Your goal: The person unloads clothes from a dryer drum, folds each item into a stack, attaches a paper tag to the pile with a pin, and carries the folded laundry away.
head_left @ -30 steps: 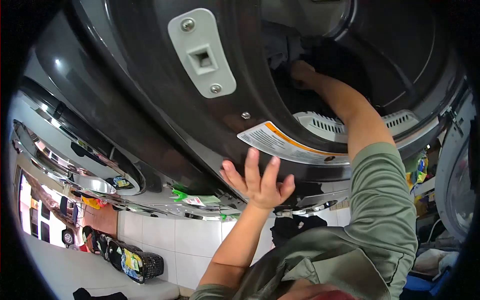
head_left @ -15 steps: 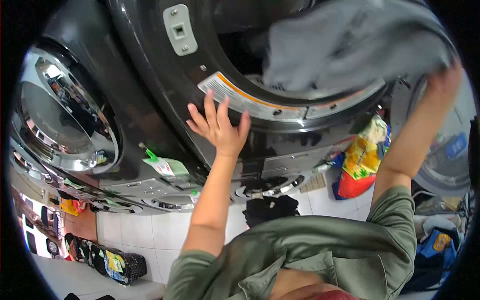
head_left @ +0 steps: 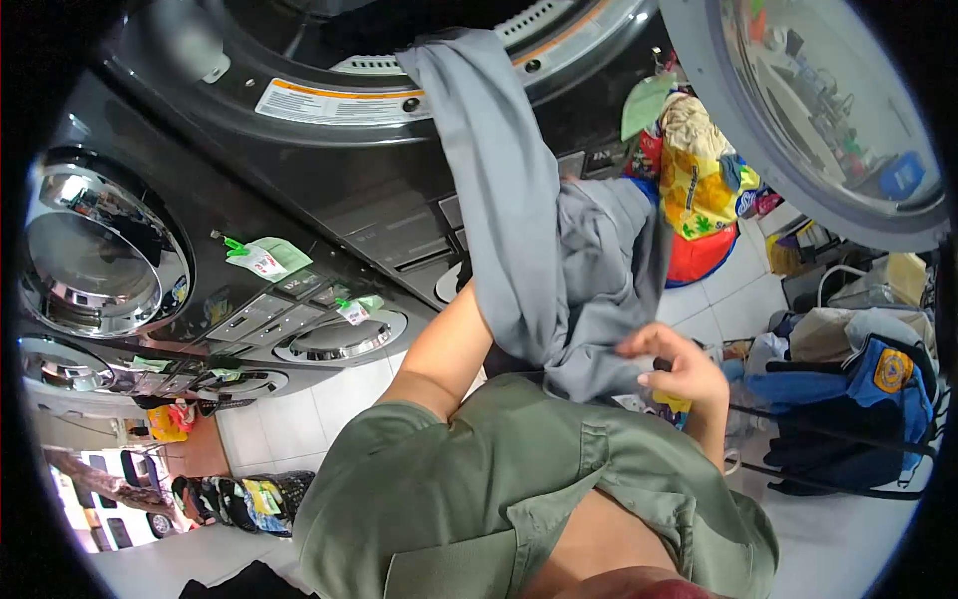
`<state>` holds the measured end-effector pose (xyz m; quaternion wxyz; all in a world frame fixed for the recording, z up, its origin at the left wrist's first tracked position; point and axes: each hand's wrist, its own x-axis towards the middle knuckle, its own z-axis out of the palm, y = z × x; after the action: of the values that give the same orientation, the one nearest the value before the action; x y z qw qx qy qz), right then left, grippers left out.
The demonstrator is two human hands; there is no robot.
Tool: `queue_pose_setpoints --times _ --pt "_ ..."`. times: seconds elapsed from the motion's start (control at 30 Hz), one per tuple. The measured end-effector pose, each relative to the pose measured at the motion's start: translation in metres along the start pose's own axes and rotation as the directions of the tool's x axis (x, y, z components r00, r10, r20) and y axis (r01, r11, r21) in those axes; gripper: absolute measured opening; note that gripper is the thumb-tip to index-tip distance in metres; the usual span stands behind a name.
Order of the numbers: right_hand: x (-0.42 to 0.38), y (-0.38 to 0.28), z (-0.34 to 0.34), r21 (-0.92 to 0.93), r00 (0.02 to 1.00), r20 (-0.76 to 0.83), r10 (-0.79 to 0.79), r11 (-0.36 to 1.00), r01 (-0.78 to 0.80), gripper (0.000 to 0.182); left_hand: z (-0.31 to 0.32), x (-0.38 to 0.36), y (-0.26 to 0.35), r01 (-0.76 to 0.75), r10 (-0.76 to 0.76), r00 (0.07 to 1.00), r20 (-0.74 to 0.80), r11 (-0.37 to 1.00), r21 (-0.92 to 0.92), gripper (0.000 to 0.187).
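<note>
A long grey cloth (head_left: 499,190) hangs over the rim of the open drum (head_left: 379,66) and down in front of my chest, where it is bunched. My left forearm goes behind the cloth, and the fingers of that hand are hidden. At the lower right edge of the bunched part is my right hand (head_left: 684,374), its thumb and fingers apart, close to the cloth. The round glass door (head_left: 833,110) stands open at the upper right.
Another machine with a round chrome door (head_left: 95,255) is on the left. Bright bags (head_left: 694,180) hang below the open door. Clothes (head_left: 858,399) are piled at the right. A black basket (head_left: 291,491) stands at the lower left.
The grey cloth has come down from the upper right to my chest. My left hand has left the machine front and gone behind the cloth; my right hand has dropped.
</note>
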<state>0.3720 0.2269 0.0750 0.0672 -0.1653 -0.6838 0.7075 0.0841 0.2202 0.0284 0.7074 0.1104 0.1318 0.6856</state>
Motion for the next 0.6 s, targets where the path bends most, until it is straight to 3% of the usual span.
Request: queue_pose_setpoints --times 0.07,0.13,0.2,0.23,0.27,0.3,0.33,0.37,0.4,0.43,0.47,0.53,0.57,0.6 --pt "0.012 0.004 -0.019 0.207 0.983 -0.061 -0.172 0.961 0.181 0.075 0.0 -0.011 -0.018 0.039 -0.039 0.999 0.007 0.999 -0.004 0.028" --pt "0.041 0.018 -0.017 0.127 0.885 -0.395 -0.246 0.94 0.318 0.086 -0.006 -0.022 -0.032 0.057 -0.056 0.998 0.01 0.998 -0.011 0.025" --pt "0.066 0.009 0.002 -0.008 0.82 -0.35 -0.452 0.877 0.48 0.093 -0.013 -0.039 -0.042 0.058 -0.058 0.998 0.002 0.998 -0.022 0.023" --pt "0.076 0.008 0.008 0.012 0.833 -0.337 -0.44 0.882 0.471 0.093 -0.008 -0.052 -0.043 0.056 -0.057 0.998 -0.012 0.998 -0.03 0.022" --pt "0.084 0.008 0.015 -0.083 0.879 -0.226 -0.419 0.908 0.411 0.092 0.0 -0.071 -0.046 0.039 -0.04 0.999 -0.037 0.999 -0.038 0.022" --pt "0.093 0.007 0.021 -0.188 0.914 -0.107 -0.392 0.91 0.369 0.091 0.026 -0.092 -0.043 -0.097 0.1 0.994 -0.05 0.993 0.066 0.017" --pt "0.101 0.005 0.026 -0.176 0.916 -0.073 -0.394 0.909 0.377 0.091 0.039 -0.111 -0.038 -0.236 0.247 0.968 -0.045 0.957 0.172 0.013" --pt "0.106 0.004 0.033 -0.069 0.96 0.092 -0.263 0.961 0.269 0.09 0.035 -0.13 -0.031 -0.37 0.366 0.929 0.064 0.894 0.253 0.012" --pt "0.114 0.001 0.042 0.011 0.953 0.273 -0.134 0.991 0.136 0.089 0.036 -0.154 -0.026 -0.405 0.409 0.912 0.042 0.878 0.256 0.012" --pt "0.123 -0.005 0.057 0.093 0.895 0.361 -0.261 0.965 0.244 0.068 0.041 -0.18 -0.022 -0.436 0.584 0.812 0.0 0.606 0.665 0.017" --pt "0.136 -0.012 0.071 0.1 0.875 0.41 -0.255 0.967 0.235 0.068 0.042 -0.206 -0.017 -0.39 0.672 0.739 -0.049 0.485 0.782 0.018" --pt "0.164 -0.034 0.102 -0.099 0.8 0.597 0.059 0.995 0.001 0.047 0.045 -0.26 -0.008 -0.35 0.793 0.596 -0.127 0.398 0.848 0.021" --pt "0.175 -0.048 0.127 -0.04 0.777 0.616 -0.127 0.98 0.192 0.031 0.045 -0.29 -0.006 -0.311 0.847 0.505 -0.164 0.357 0.881 0.023" --pt "0.188 -0.063 0.15 0.013 0.733 0.661 -0.164 0.978 0.207 0.027 0.047 -0.323 -0.003 -0.258 0.892 0.411 -0.191 0.314 0.914 0.025"
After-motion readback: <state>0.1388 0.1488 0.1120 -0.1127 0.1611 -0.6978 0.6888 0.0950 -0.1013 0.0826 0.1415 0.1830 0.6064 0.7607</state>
